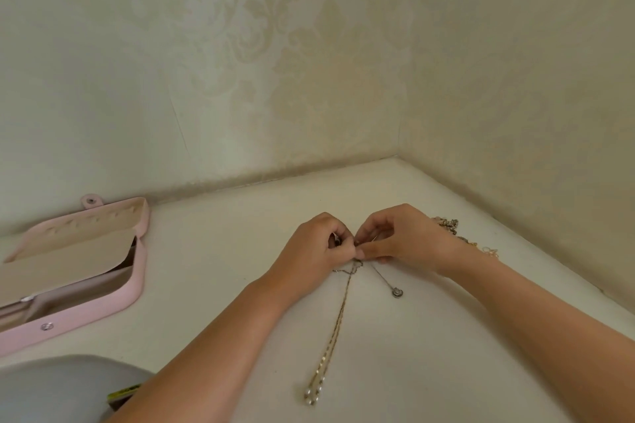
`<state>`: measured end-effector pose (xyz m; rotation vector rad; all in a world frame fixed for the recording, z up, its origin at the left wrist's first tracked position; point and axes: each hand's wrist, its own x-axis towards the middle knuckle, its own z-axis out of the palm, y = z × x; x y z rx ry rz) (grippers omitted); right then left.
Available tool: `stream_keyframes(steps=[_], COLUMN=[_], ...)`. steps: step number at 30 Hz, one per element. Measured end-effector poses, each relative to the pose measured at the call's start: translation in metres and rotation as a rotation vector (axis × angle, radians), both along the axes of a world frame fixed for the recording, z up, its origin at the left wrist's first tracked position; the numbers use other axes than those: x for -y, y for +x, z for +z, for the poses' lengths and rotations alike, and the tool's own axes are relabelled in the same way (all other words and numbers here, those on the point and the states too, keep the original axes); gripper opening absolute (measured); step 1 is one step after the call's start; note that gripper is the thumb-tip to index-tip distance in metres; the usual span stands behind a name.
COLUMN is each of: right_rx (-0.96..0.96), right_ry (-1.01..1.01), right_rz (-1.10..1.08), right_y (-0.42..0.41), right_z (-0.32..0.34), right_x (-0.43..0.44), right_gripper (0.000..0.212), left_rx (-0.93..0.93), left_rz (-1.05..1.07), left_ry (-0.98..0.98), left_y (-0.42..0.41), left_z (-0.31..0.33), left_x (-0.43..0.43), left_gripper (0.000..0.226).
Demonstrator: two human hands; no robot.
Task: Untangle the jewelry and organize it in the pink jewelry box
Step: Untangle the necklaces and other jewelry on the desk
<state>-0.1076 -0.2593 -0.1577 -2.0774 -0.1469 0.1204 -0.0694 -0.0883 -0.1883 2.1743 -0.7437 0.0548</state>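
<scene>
My left hand (319, 245) and my right hand (400, 237) meet fingertip to fingertip over the white table, both pinching a knot of thin chains. A long gold chain (335, 330) trails from the knot toward me and ends in small beads. A thinner silver chain with a round pendant (397, 292) runs off to the right of it. More tangled gold jewelry (450, 225) lies behind my right wrist. The pink jewelry box (135, 282) lies open at the far left, with its beige lid flap raised.
The table (240, 251) sits in a corner, with patterned wallpaper walls behind and to the right. A grey rounded object (58, 388) fills the bottom left corner, and a small yellow-green item (123, 392) sits at its edge.
</scene>
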Motion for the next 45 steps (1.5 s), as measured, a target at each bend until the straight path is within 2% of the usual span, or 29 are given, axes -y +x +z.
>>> stream_keyframes(steps=[3, 9, 13, 18, 20, 23, 28, 32, 35, 40, 45], right_rx=[0.015, -0.050, -0.035, 0.035, 0.048, 0.080, 0.218, 0.326, 0.341, 0.278, 0.193], right_ry=[-0.029, 0.107, 0.119, 0.111, 0.108, 0.076, -0.143, -0.227, -0.218, -0.141, -0.042], right_rz=[-0.030, -0.042, -0.056, -0.091, -0.110, -0.121, -0.214, -0.265, -0.279, -0.199, -0.174], right_y=[-0.001, 0.000, 0.001, 0.000, -0.001, -0.003, -0.006, -0.007, -0.009, -0.003, 0.003], right_z=[0.000, 0.002, 0.002, 0.000, -0.001, -0.003, -0.005, -0.007, -0.006, -0.005, -0.005], right_x=[-0.003, -0.001, -0.001, -0.007, -0.008, -0.009, -0.012, -0.018, -0.020, -0.015, -0.009], right_gripper=[0.014, 0.024, 0.015, 0.003, 0.006, 0.007, 0.008, 0.011, 0.015, 0.010, 0.004], left_rx=[0.016, 0.049, 0.092, 0.032, 0.017, 0.011, 0.019, -0.028, -0.110, -0.230, -0.301], left_rz=[-0.027, -0.052, -0.051, -0.056, -0.063, -0.073, -0.094, -0.109, -0.074, 0.021, 0.006], left_ry=[0.041, 0.061, 0.050, 0.006, -0.003, 0.010, 0.029, -0.001, -0.107, -0.244, -0.338], left_y=[0.003, 0.007, 0.006, 0.005, 0.004, 0.003, 0.003, -0.001, -0.003, -0.002, 0.001], left_z=[0.000, -0.002, -0.002, -0.001, 0.000, 0.000, 0.000, 0.002, 0.002, 0.005, 0.006], left_x=[0.001, 0.001, 0.001, 0.001, 0.001, 0.000, -0.001, -0.001, -0.001, -0.001, -0.003], left_gripper=[0.015, 0.024, 0.018, 0.024, 0.026, 0.031, 0.042, 0.031, 0.027, 0.010, 0.004])
